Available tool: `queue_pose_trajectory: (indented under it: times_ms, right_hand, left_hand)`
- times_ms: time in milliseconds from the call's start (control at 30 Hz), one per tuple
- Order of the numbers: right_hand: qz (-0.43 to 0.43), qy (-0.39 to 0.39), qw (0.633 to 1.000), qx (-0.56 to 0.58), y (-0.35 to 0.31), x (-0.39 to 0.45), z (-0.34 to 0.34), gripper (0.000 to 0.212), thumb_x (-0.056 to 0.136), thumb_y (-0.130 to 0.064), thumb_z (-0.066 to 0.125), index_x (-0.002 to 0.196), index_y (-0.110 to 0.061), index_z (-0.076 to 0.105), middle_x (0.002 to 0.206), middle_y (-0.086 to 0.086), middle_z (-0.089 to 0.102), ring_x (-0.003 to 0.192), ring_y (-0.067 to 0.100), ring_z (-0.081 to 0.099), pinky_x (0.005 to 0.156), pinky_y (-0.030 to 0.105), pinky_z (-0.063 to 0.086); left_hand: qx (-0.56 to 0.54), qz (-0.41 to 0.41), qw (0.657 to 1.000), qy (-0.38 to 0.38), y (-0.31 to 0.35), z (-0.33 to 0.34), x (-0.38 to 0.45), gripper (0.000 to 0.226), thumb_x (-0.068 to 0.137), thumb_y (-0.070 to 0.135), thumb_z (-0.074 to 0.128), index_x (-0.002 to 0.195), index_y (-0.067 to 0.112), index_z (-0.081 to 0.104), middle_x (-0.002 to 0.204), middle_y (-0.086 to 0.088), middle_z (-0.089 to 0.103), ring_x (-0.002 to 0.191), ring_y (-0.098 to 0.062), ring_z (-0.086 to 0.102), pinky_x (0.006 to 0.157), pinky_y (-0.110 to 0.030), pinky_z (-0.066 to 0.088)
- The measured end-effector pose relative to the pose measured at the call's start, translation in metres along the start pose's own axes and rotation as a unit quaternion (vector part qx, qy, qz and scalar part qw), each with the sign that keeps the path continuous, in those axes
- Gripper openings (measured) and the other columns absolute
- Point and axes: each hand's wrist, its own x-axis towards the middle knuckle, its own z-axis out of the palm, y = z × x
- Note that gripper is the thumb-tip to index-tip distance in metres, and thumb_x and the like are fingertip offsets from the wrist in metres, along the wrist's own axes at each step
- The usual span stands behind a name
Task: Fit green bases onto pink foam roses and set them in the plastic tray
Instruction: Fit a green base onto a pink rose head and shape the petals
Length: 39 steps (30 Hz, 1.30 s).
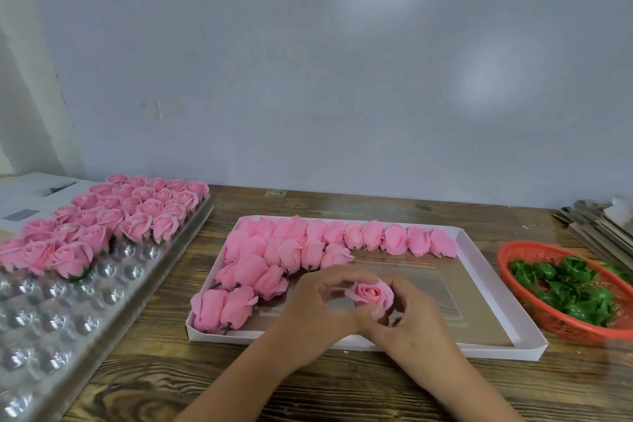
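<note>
Head view: both hands pinch one pink foam rose [371,294], left hand [320,312] at its 9 o'clock, right hand [409,315] at 5 o'clock. Fitting seems underway, though any base is hidden. Next likely carries it to 9 o'clock, into the clear dimpled plastic tray [61,312].

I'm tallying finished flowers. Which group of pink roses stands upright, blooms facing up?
The roses in the clear plastic tray on the left stand upright in its cups, green showing beneath. Those in the white cardboard box lie on their sides.
</note>
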Motion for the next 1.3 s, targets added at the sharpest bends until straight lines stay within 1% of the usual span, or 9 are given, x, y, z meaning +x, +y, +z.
queue_pose_trajectory:
  times_ms: [167,300,400,500,633,833,1000,1167,1300]
  right_hand:
    - [0.023,-0.061,0.995,0.072,-0.002,0.001,-0.003,0.034,0.062,-0.046,0.075,0.086,-0.023,0.071,0.064,0.001,0.059,0.062,0.007,0.057,0.067,0.028,0.05]
    - [0.015,-0.102,0.986,0.134,-0.008,0.001,-0.008,0.013,0.075,-0.03,0.074,0.088,-0.027,0.074,0.072,0.01,0.064,0.069,0.012,0.056,0.068,0.039,0.046]
    - [0.008,-0.085,0.988,0.129,-0.01,0.0,-0.008,0.031,0.071,-0.037,0.073,0.102,-0.038,0.073,0.091,0.012,0.071,0.082,0.025,0.062,0.074,0.045,0.051]
    - [0.005,-0.075,0.992,0.099,-0.01,-0.001,-0.006,0.038,0.065,-0.048,0.071,0.103,-0.041,0.071,0.089,0.003,0.071,0.083,0.019,0.061,0.071,0.039,0.051]
    - [0.001,-0.068,0.995,0.07,-0.007,-0.002,-0.004,0.036,0.061,-0.041,0.074,0.097,-0.04,0.069,0.085,-0.002,0.07,0.074,0.007,0.062,0.064,0.024,0.05]
    - [-0.001,-0.06,0.995,0.08,-0.005,-0.003,-0.002,0.037,0.063,-0.039,0.079,0.099,-0.042,0.069,0.085,-0.002,0.072,0.074,0.014,0.066,0.07,0.029,0.056]
    - [0.002,-0.044,0.993,0.106,-0.003,-0.002,-0.001,0.033,0.064,-0.037,0.077,0.097,-0.035,0.072,0.089,0.004,0.075,0.083,0.022,0.07,0.077,0.037,0.058]
    - [-0.004,-0.031,0.995,0.094,0.0,-0.001,-0.002,0.041,0.06,-0.035,0.075,0.101,-0.037,0.072,0.094,-0.005,0.075,0.089,0.013,0.07,0.079,0.028,0.057]
    - [-0.008,-0.023,0.996,0.084,-0.001,0.0,-0.002,0.04,0.06,-0.042,0.078,0.099,-0.041,0.069,0.088,-0.003,0.074,0.08,0.014,0.069,0.073,0.03,0.057]
  left_hand:
    - [-0.027,-0.02,0.999,0.016,-0.001,-0.005,0.002,0.029,0.075,0.04,0.077,0.103,0.044,0.074,0.111,0.013,0.075,0.108,-0.008,0.068,0.098,-0.029,0.054]
    - [-0.054,-0.039,0.998,-0.007,0.001,-0.009,0.002,0.034,0.075,0.03,0.082,0.108,0.034,0.075,0.113,0.005,0.074,0.109,-0.014,0.069,0.097,-0.034,0.055]
    - [-0.057,-0.053,0.996,-0.038,0.003,-0.009,0.001,0.043,0.075,0.024,0.086,0.115,0.033,0.072,0.117,0.008,0.072,0.112,-0.011,0.067,0.097,-0.027,0.054]
    - [-0.081,-0.067,0.994,-0.041,0.004,-0.009,0.0,0.047,0.073,0.035,0.085,0.118,0.034,0.07,0.118,0.009,0.071,0.112,-0.01,0.067,0.096,-0.027,0.053]
    - [-0.096,-0.04,0.995,0.003,0.007,-0.008,-0.001,0.027,0.084,0.045,0.071,0.104,0.028,0.078,0.114,0.004,0.074,0.112,-0.012,0.067,0.094,-0.025,0.053]
    - [-0.063,-0.022,0.998,-0.002,0.002,-0.004,0.001,0.012,0.078,0.039,0.079,0.089,0.036,0.081,0.112,0.006,0.075,0.107,-0.014,0.07,0.091,-0.031,0.054]
    - [-0.049,-0.021,0.999,-0.011,0.0,-0.001,0.001,0.028,0.073,0.033,0.084,0.098,0.045,0.078,0.111,0.011,0.075,0.106,-0.009,0.07,0.088,-0.024,0.055]
    - [-0.048,-0.051,0.996,-0.052,-0.002,-0.003,0.0,0.047,0.074,0.024,0.087,0.113,0.045,0.071,0.117,0.012,0.073,0.111,-0.008,0.068,0.094,-0.024,0.053]
    - [-0.074,-0.056,0.995,-0.039,0.003,-0.004,-0.001,0.048,0.074,0.043,0.085,0.119,0.043,0.068,0.123,0.013,0.07,0.116,-0.007,0.065,0.097,-0.024,0.052]
